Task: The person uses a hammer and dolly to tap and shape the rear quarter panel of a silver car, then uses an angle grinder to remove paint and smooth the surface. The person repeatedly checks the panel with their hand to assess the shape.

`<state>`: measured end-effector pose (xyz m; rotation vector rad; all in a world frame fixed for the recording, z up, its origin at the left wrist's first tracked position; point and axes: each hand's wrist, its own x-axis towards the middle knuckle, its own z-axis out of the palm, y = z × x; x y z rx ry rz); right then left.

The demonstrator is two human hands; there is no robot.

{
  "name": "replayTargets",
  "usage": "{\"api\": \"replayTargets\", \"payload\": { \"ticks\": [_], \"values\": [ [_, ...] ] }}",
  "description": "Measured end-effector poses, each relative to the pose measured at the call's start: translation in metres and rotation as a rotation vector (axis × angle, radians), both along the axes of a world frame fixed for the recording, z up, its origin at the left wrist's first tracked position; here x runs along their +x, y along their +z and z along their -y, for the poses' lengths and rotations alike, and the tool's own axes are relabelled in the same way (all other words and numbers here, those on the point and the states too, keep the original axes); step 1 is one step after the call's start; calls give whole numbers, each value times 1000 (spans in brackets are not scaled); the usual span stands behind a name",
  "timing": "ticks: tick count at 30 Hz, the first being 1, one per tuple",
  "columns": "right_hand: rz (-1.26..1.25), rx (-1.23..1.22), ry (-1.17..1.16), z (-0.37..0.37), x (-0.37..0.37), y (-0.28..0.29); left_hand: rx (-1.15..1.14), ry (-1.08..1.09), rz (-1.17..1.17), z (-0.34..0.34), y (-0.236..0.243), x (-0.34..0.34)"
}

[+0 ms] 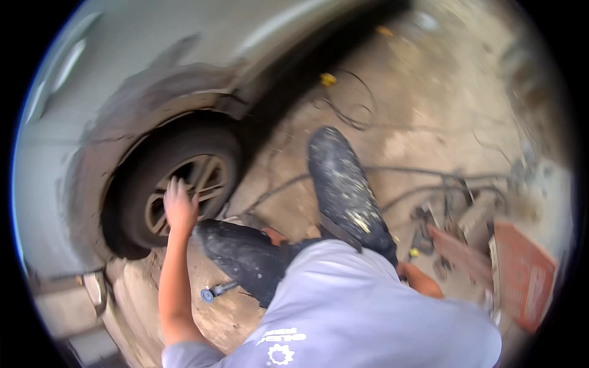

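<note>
My left hand (180, 203) is raised in front of the car wheel (211, 147), its fingers stretched out and nothing seen in it. Around the wheel, the silver car's fender (101, 156) has a dull, brownish patch along the arch. My right hand (405, 270) is low beside my right thigh, mostly hidden by my leg and shirt. Its fingers do not show, so I cannot tell what it holds. On the ground by my left knee lies a tool with a blue round end (207, 295), perhaps a grinder; part of it is under my leg.
At the right, a red open case (524, 276) stands near scattered tools and metal parts (445, 245). Dark cables (423, 172) run across the dirty concrete floor beyond my legs. A yellow plug or connector (328, 80) lies by a looped cord. A pale ledge (67, 310) is at the lower left.
</note>
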<state>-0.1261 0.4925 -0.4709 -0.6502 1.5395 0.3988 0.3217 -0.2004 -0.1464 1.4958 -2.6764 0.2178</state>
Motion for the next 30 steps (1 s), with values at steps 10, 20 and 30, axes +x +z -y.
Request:
{"api": "replayTargets", "payload": {
  "ticks": [10,20,30],
  "values": [
    [-124,46,-858,-14,4,55,758,525,-491,-33,-86,110],
    [-154,339,-1068,-136,41,-21,571,511,-301,-41,-88,80],
    [-380,183,-1530,-148,-20,-138,444,606,-176,-60,-72,66]
  ]
}}
